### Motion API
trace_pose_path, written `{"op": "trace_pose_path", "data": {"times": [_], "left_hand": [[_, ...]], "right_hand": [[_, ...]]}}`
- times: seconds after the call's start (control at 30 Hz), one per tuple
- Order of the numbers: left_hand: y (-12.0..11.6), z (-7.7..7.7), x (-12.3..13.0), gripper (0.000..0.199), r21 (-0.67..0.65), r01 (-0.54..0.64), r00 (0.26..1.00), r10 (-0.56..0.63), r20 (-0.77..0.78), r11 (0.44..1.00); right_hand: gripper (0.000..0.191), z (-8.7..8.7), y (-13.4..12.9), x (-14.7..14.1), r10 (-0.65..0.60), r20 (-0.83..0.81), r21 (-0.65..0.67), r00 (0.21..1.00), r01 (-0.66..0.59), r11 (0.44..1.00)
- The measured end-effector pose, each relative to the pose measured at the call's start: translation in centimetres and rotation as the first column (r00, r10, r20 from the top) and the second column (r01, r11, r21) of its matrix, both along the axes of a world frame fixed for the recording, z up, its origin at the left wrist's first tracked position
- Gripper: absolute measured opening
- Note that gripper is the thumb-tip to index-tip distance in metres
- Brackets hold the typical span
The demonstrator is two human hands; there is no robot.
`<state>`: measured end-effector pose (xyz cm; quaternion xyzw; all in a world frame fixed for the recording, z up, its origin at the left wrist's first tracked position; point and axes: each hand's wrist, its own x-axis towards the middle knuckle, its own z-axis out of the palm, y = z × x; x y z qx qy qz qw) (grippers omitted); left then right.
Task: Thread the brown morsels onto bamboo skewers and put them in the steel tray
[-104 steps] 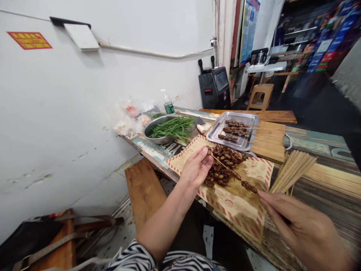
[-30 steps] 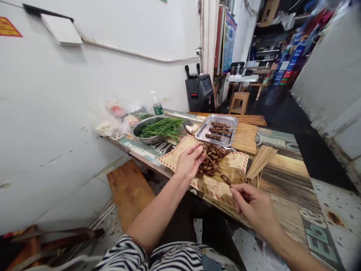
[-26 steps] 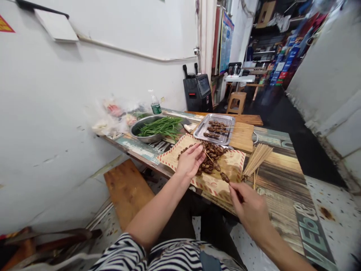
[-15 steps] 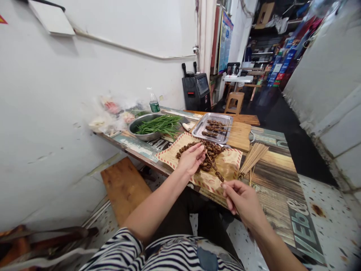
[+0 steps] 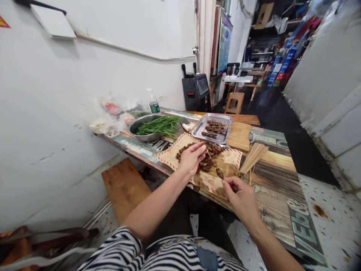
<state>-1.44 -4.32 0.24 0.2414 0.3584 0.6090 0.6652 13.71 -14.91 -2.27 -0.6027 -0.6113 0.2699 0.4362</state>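
Stick of brown bugs (image 5: 219, 173), slanting from eleven to five o'clock over the paper (image 5: 231, 159), beside the bug pile (image 5: 205, 166), pinched in left grip (image 5: 190, 160) and right grip (image 5: 241, 195), likely so as not to wobble.

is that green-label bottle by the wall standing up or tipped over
Upright: the bottle rests on its base on the table, its narrow neck pointing up beside the wall.
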Motion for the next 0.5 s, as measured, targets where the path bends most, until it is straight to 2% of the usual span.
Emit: {"op": "trace_pose_path", "data": {"times": [0.1,0.27,0.4,0.5], "left_hand": [[0.3,0.1,-0.7,0.021,0.019,0.053,0.998,-0.054,0.035,0.998],[0.4,0.1,-1.4,0.017,-0.028,0.129,0.980,-0.123,0.155,0.991],[0.0,0.3,-1.2,0.016,-0.003,0.223,0.965,-0.221,0.140,0.975],[-0.1,0.4,-1.0,0.018,0.025,0.233,0.967,-0.235,0.096,0.972]], "right_hand": [[0.025,-0.1,0.3,0.1,-0.005,0.001,0.016,1.000,0.005,1.000],[0.028,-0.2,0.1,0.2,0.039,-0.121,-0.004,0.992,-0.040,0.999],[0.028,-0.2,-0.1,0.4,0.051,-0.198,-0.040,0.979,-0.060,0.997],[0.028,-0.2,-0.3,0.5,0.055,-0.219,-0.050,0.974,-0.067,0.997]]}}
